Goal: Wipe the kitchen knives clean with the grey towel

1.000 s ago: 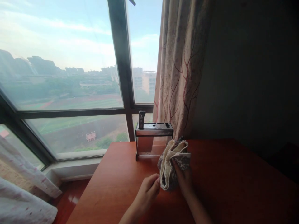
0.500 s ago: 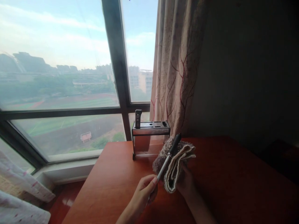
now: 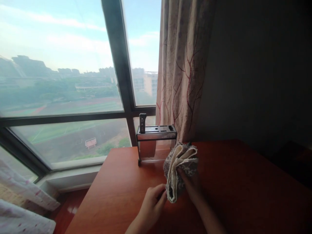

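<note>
My left hand (image 3: 154, 201) is closed in a pinch at the lower left edge of a folded grey-brown towel (image 3: 174, 172) with pale edging. It grips the thin end of a sharpening steel, now mostly behind the cloth. Only the black end of the steel's handle (image 3: 189, 143) shows above the towel. My right hand (image 3: 190, 185) is closed on the towel from the right, its fingers partly tucked among the folds. Both hands are above the table, close together.
A knife block (image 3: 156, 133) with clear sides and a black slotted top stands behind the towel, holding a cleaver (image 3: 142, 123) by its left end. The red-brown table (image 3: 117, 188) lies below. A window (image 3: 65, 139) and a curtain (image 3: 182, 74) are behind.
The towel has shifted slightly left and turned over the sharpening steel, covering its rod and most of its handle. My left hand still pinches the thin end.
</note>
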A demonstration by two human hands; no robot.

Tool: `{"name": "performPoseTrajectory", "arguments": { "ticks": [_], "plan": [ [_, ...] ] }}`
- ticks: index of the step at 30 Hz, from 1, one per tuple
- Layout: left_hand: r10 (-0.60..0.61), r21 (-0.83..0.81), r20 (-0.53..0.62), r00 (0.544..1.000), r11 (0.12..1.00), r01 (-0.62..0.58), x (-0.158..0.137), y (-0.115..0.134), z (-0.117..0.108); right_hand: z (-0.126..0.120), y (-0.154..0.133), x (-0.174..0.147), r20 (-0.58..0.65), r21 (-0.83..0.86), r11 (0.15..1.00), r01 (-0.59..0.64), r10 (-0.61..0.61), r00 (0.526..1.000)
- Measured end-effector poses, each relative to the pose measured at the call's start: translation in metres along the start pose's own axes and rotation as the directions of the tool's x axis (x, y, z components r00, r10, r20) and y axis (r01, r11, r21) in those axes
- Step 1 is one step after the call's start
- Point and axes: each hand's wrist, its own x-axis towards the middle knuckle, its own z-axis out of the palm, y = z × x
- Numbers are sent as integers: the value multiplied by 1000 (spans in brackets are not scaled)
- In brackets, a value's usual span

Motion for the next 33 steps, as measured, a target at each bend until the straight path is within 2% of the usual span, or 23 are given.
{"name": "performPoseTrajectory", "arguments": {
  "ticks": [3, 6, 10, 13, 16, 19, 21, 22, 24, 27, 30, 33],
  "plan": [
    [-45, -88, 21, 999, 995, 47, 0, 0, 1, -6, -6, 5, 38, -193, 978, 85, -79, 996],
    [-164, -273, 50, 985, 947, 171, 0, -2, 2, -14, -6, 8, 73, -317, 931, 182, -167, 983],
    [-283, -439, 110, 953, 846, 302, 1, -4, -2, -20, 2, 10, 99, -361, 896, 258, -238, 966],
    [-275, -506, 148, 950, 804, 312, 2, -7, -5, -24, 8, 13, 123, -365, 888, 280, -252, 960],
    [-253, -540, 171, 952, 785, 305, 3, -11, -6, -25, 8, 15, 121, -345, 907, 243, -214, 969],
    [-272, -498, 140, 952, 812, 305, 4, -14, -3, -20, 5, 13, 124, -257, 954, 153, -124, 984],
    [-250, -418, 91, 964, 869, 265, 4, -14, -1, -14, 3, 9, 112, -60, 998, 3, 4, 994],
    [-220, -359, 66, 973, 905, 229, 3, -14, -1, -10, 3, 6, 116, 67, 993, -97, 89, 989],
    [-155, -229, 33, 987, 960, 159, 3, -13, -1, -5, 4, 2, 163, 282, 917, -283, 245, 956],
    [-107, -109, 23, 994, 988, 109, 2, -11, -4, -2, 9, 0, 275, 436, 772, -463, 375, 885],
    [-91, -79, 40, 995, 992, 94, 1, -11, -5, -4, 15, 1, 309, 524, 670, -526, 427, 850],
    [-63, -29, 50, 997, 998, 64, 1, -11, -7, -9, 19, 4, 348, 526, 630, -572, 455, 820]
  ]
}}
